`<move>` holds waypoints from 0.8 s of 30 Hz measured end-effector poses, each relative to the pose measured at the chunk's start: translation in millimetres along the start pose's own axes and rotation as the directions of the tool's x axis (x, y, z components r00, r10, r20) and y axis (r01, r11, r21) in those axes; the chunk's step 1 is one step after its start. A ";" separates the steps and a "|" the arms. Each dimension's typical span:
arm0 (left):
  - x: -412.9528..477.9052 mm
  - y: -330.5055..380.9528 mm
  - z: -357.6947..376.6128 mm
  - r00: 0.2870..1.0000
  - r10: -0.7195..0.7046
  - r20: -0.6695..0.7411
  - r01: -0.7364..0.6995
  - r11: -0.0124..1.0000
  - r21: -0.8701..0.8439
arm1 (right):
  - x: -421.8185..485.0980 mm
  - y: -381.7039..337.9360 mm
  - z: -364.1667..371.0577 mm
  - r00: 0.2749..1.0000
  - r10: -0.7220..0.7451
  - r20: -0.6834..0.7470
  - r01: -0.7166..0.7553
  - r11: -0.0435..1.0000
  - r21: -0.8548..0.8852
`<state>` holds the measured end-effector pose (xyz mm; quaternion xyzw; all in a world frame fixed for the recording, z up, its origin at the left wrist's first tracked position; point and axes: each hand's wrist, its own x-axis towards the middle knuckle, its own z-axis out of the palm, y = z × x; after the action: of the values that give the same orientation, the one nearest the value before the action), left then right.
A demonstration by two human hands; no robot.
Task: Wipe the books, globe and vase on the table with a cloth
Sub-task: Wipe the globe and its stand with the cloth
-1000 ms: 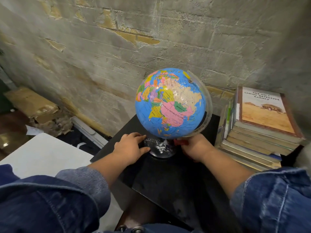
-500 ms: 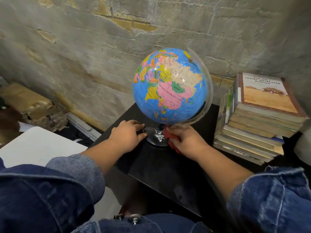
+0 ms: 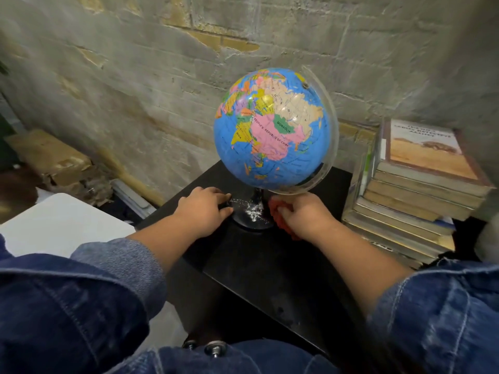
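Round comes the red cloth (image 3: 278, 211), now showing beside the globe (image 3: 272, 128) stand's base (image 3: 249, 214)!
Right hand (image 3: 302, 214) clutches it right of the globe's base. Left hand (image 3: 205, 209) rests loose-fingered on the base's left edge. The globe stands on the table (image 3: 270, 279), books (image 3: 421, 184) to its right. Base-wiping, I'd judge; next, lift the cloth onto the sphere.

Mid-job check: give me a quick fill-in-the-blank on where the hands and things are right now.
The right hand grips a ___ cloth.
The left hand rests at the ___ of the globe.
The stack of books stands to the globe's ___.
The table under them is ___.
Missing words: red; base; right; black.
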<state>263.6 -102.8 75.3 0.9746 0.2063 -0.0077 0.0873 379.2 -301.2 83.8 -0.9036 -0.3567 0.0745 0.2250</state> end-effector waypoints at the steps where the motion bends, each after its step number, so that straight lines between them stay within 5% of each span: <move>1: 0.0 0.2 -0.3 1.000 0.001 0.002 -0.001 1.000 0.002 | -0.7 0.3 5.8 0.998 -0.057 -0.042 0.055 0.998 -0.042; 3: -0.2 -0.5 -0.6 1.000 0.004 0.003 -0.004 1.000 0.003 | -3.1 3.9 12.4 0.988 -0.153 -0.013 0.151 0.985 -0.083; 7: 0.2 -1.6 -1.1 1.000 0.007 0.003 -0.007 1.000 -0.005 | 13.3 15.9 -0.2 0.998 0.029 0.052 -0.020 0.986 -0.163; 9: 0.0 -1.7 -0.9 1.000 0.007 0.006 -0.007 1.000 0.003 | 14.4 11.4 0.7 1.000 0.001 0.013 0.002 0.980 -0.199; 21: 0.5 2.5 -7.6 0.998 -0.026 0.062 0.026 1.000 0.003 | -18.8 -5.9 -2.4 0.999 -0.017 0.029 0.013 0.991 0.130; 24: 0.3 5.2 -10.5 0.996 -0.038 0.080 0.037 0.999 0.011 | -20.6 -13.9 6.3 0.990 -0.136 0.032 0.135 0.990 0.037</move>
<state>265.8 -105.6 86.5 0.9699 0.2207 -0.0495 0.0906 353.8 -304.0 84.1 -0.8719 -0.4197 0.0806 0.2392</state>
